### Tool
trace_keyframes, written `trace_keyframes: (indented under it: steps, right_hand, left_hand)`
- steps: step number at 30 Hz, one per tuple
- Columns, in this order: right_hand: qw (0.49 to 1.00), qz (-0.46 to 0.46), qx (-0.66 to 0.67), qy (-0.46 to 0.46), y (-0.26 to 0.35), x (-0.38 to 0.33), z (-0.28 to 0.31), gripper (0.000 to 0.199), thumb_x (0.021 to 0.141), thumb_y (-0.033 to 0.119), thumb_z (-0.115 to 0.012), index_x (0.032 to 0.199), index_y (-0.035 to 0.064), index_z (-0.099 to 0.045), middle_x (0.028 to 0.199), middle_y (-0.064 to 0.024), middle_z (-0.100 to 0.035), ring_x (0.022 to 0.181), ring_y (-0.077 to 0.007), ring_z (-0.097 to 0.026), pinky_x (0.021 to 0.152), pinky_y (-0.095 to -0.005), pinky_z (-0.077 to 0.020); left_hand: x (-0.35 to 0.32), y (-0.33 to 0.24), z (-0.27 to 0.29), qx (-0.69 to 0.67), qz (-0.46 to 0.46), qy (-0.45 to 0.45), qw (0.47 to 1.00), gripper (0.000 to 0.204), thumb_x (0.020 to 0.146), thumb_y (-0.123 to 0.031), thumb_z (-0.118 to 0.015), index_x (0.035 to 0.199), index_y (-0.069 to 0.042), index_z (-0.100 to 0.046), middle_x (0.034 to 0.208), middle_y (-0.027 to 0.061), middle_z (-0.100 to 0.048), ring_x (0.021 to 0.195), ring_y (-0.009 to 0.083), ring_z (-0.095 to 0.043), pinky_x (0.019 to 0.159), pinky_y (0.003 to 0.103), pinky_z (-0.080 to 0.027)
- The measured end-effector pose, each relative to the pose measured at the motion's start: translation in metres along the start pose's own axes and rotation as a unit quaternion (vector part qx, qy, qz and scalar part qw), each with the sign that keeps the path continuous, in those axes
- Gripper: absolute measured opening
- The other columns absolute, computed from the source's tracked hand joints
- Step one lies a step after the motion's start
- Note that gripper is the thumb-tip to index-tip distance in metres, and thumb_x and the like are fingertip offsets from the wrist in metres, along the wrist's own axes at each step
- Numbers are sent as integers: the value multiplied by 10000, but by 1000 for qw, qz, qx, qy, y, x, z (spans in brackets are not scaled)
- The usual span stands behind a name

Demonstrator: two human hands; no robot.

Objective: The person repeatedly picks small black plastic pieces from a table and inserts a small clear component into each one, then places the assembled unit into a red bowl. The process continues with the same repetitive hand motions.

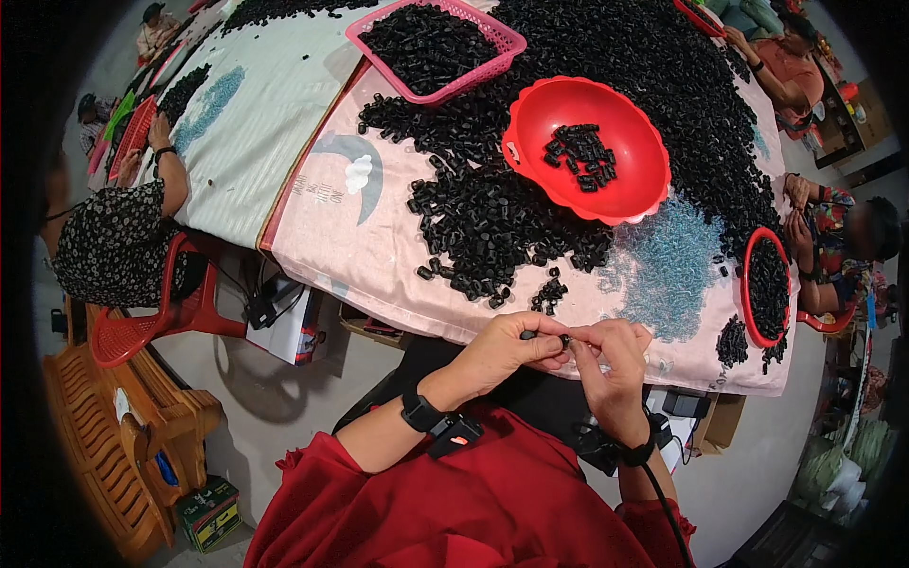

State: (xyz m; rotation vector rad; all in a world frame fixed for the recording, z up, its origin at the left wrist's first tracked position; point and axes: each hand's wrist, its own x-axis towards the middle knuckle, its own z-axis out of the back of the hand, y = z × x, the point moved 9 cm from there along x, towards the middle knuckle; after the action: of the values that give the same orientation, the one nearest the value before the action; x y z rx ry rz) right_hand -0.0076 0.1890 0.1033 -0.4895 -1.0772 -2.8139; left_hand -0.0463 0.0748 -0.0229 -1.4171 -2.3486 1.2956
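Observation:
Just in front of the table's near edge, both my hands meet at the fingertips. My left hand (pixel 502 352) is closed in a pinch on a small black plastic piece (pixel 565 340), whose ends show between the fingers. Thumb and fingers of my right hand (pixel 611 364) press together right at the end of that piece; anything inside this pinch is hidden. Beyond my hands lies a loose heap of short black plastic cylinders (pixel 492 227), with a small cluster (pixel 549 292) closer to me. To its right spreads a patch of tiny clear bluish pieces (pixel 668 270).
A red scalloped bowl (pixel 636 142) holds some black pieces. Behind it stands a full pink basket (pixel 478 74); a red oval basket (pixel 748 293) is at right. Other people sit around the tables. A red chair (pixel 133 331) and wooden bench (pixel 104 412) stand at left.

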Motion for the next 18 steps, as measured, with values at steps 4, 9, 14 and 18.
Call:
trace_keyframes:
  steps: [4, 9, 14, 18]
  right_hand:
    - [1000, -5, 10, 11, -4, -3, -4, 213, 905, -6, -753, 1102, 67, -791, 886, -9, -684, 847, -178, -629, 906, -355, -367]
    - [998, -18, 34, 49, -6, -3, -7, 252, 915, 12, -750, 1151, 81, -805, 869, 4, -691, 856, -170, -644, 896, -355, -364]
    - [996, -52, 67, 6, -13, -4, -6, 205, 909, 41, -760, 1100, 100, -809, 860, 5, -675, 830, -162, -639, 881, -373, -349]
    - [999, -20, 28, 33, -9, -3, -8, 166, 936, 50, -740, 1089, 76, -798, 880, -8, -677, 842, -165, -619, 905, -354, -363]
  left_hand:
    - [1, 2, 1, -6, -2, -1, 1000, 272, 1078, -148, -673, 1279, 35, -680, 1124, 116, -746, 1008, 176, -761, 921, 303, -636]
    - [0, 3, 2, -20, -5, -1, 1000, 288, 1079, -169, -675, 1277, 39, -681, 1112, 119, -750, 992, 183, -763, 916, 315, -638]
    - [0, 2, 2, -21, 0, 2, 1000, 303, 1072, -178, -686, 1282, 39, -686, 1107, 137, -757, 986, 189, -763, 915, 320, -639]
    - [0, 3, 4, -22, -8, 4, 1000, 300, 1070, -177, -688, 1278, 39, -692, 1109, 144, -758, 973, 193, -762, 910, 323, -639]
